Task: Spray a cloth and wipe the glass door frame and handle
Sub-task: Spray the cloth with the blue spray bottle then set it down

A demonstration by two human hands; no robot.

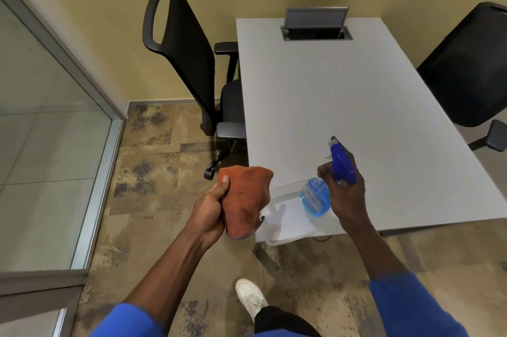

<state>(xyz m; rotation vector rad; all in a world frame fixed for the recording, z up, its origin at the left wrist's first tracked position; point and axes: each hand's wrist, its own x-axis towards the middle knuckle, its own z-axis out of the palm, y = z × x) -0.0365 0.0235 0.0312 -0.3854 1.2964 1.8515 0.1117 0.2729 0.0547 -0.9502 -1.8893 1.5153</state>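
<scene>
Fingers of the left hand [211,206] are curled around an orange cloth [244,200], thumb pressed flat on its upper left corner; the other fingertips are hidden behind the fabric. Left forearm rises from a blue sleeve [124,320] at the bottom edge, wrist bent slightly right. Cloth hangs bunched, off the near left corner of the table [356,95].

Right hand [344,191] is wrapped around the neck of a spray bottle [333,177]; blue trigger head points up and left, toward the cloth but apart from it. Blue liquid shows in the clear body; the base sits over a white cloth [290,222] on the table edge, contact not determinable. Index finger position on the trigger: cannot tell.

Below, a white shoe [251,298] on patterned carpet.

Left: glass door frame [93,194], grey metal, cut off by the picture's edge; no handle in view.

Farther: black chair [186,62] beside the table, second chair [466,67] partly cropped at right. Open cable box [315,26] at the table's far end.
</scene>
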